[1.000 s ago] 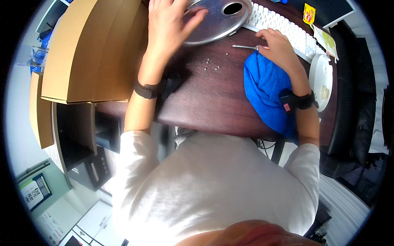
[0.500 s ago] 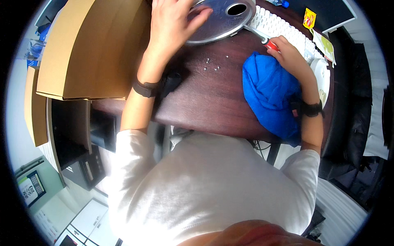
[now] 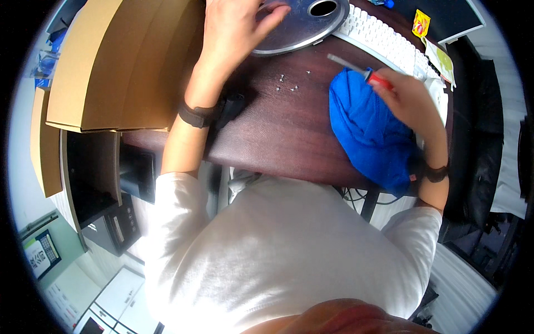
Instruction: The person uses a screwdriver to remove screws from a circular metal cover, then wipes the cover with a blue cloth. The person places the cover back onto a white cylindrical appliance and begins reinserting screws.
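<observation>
A round, grey metal disc [image 3: 295, 33] with a dark oval hole lies at the top of the desk. Over its left part is my left hand [image 3: 231, 28], its thumb stretched out across the metal; the other fingers run up to the picture's upper edge and are partly cut off. My right hand [image 3: 411, 100] is closed round the red handle of a screwdriver [image 3: 346, 62], whose shaft points left, short of the disc. Below that hand lies a crumpled blue cloth [image 3: 367, 122]. Several small screws [image 3: 293, 88] are scattered on the desk between my hands.
A large cardboard box [image 3: 133, 72] stands at the left of the dark wooden desk [image 3: 267, 133]. A white keyboard [image 3: 384, 42] runs along the back right, beside a yellow packet [image 3: 421, 23]. Near my left wrist lies a black object [image 3: 229, 108].
My right hand has drawn back toward me and to the right, taking the screwdriver's tip off the disc's edge. The left hand stays in nearly the same place.
</observation>
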`<state>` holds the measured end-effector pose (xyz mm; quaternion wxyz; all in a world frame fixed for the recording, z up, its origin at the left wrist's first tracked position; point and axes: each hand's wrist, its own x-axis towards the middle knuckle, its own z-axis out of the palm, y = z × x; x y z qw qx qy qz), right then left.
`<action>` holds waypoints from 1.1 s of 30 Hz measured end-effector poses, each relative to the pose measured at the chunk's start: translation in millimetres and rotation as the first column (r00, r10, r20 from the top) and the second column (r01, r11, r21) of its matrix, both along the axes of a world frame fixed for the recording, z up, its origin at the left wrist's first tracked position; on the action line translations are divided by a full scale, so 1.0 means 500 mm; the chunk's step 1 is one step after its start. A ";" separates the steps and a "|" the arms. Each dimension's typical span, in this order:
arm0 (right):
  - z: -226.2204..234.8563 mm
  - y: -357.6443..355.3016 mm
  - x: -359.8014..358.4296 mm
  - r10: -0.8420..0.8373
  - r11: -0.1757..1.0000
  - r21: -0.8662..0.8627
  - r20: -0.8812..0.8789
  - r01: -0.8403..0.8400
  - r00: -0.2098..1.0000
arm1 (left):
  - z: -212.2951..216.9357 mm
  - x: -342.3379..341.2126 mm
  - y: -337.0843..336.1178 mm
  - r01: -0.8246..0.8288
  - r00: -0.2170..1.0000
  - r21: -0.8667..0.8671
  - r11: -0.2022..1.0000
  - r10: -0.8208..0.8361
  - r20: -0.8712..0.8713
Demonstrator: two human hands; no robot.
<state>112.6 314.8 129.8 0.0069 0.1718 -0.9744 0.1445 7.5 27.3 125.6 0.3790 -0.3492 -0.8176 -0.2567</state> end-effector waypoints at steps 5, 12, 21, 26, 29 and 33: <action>-0.065 -0.021 0.005 0.018 0.996 0.080 0.090 -0.025 0.996 | -0.009 -0.010 0.000 0.000 1.000 0.015 1.000 0.000 -0.011; -0.106 -0.028 -0.002 0.057 0.991 0.120 -0.014 -0.055 0.998 | -0.001 0.000 -0.001 -0.022 1.000 -0.002 1.000 0.022 0.017; -0.107 -0.032 -0.004 0.042 0.989 0.141 -0.006 -0.041 0.999 | -0.010 -0.009 -0.002 -0.004 1.000 0.013 1.000 0.004 -0.007; -0.104 -0.032 -0.002 0.014 0.989 0.147 0.039 -0.020 0.999 | -0.005 -0.001 -0.002 -0.014 1.000 -0.002 1.000 0.014 -0.001; -0.094 -0.034 0.000 0.000 0.992 0.124 0.062 -0.008 0.998 | -0.010 -0.005 -0.004 -0.027 1.000 -0.004 1.000 0.027 0.000; -0.069 -0.039 0.012 -0.017 0.999 0.031 0.049 0.016 0.999 | -0.010 -0.004 -0.003 -0.018 1.000 0.004 1.000 0.018 0.012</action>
